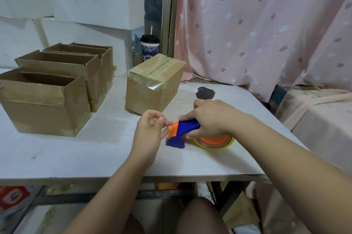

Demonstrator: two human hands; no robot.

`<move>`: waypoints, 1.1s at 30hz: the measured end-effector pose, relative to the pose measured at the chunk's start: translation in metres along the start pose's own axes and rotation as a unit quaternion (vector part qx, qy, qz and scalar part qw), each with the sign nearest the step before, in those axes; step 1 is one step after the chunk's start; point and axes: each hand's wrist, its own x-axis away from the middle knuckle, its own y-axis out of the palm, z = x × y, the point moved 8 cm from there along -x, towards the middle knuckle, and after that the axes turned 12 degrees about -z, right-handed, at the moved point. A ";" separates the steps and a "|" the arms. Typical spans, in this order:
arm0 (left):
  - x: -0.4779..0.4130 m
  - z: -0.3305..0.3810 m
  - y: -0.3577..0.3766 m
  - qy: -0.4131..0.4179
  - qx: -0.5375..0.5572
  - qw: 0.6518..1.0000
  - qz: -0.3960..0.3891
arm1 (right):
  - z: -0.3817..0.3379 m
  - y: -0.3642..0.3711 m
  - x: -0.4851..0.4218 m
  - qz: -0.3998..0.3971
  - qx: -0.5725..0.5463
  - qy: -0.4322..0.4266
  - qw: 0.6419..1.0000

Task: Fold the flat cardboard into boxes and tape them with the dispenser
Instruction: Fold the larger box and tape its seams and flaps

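With the right hand (211, 117), grips the tape dispenser (188, 126) from above, fingers curled over its blue handle, thumb below. Holds the left hand (150, 132) apart from the right, just beside the dispenser's front, fingers curled, thumb against forefinger, one fingertip touching the orange nose; cannot tell whether a tape end sits in that pinch.

Shows a blue body with an orange front plate, a blue foot beneath it, and an orange hub carrying a tape roll (215, 143) of clear yellowish tape. Runs lengthwise left to right, roughly along the near edge of the white worktop (76, 149), nose toward the left hand, roll toward the right edge and half hidden under the right wrist. Sits low on the worktop, right of its middle, nearer the near edge than the far one.

Faces, beyond the hands, a taped-shut cardboard box (154, 83) and, toward the left edge, three open boxes (47, 100) standing in a row.
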 end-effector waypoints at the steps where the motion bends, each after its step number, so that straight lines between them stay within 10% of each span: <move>1: -0.001 0.002 0.002 0.006 -0.051 0.999 -0.004 | -0.001 -0.001 -0.003 -0.003 -0.006 -0.004 1.000; 9: 0.009 0.026 0.024 0.054 -0.356 0.933 0.024 | -0.007 -0.009 -0.013 -0.046 0.000 -0.001 0.999; 13: 0.052 0.092 0.032 0.329 -0.397 0.844 0.147 | -0.011 -0.010 -0.017 -0.064 0.006 -0.002 0.998; 15: 0.043 0.124 0.017 0.387 -0.285 0.859 0.177 | -0.016 -0.015 -0.020 -0.071 0.034 0.002 0.997; 21: 0.002 0.052 -0.003 0.038 -0.175 0.983 0.049 | -0.014 -0.014 -0.018 -0.095 0.028 0.019 0.995; 33: 0.002 -0.019 -0.023 -0.101 -0.206 0.971 0.064 | -0.015 -0.017 -0.016 -0.122 -0.003 0.005 0.993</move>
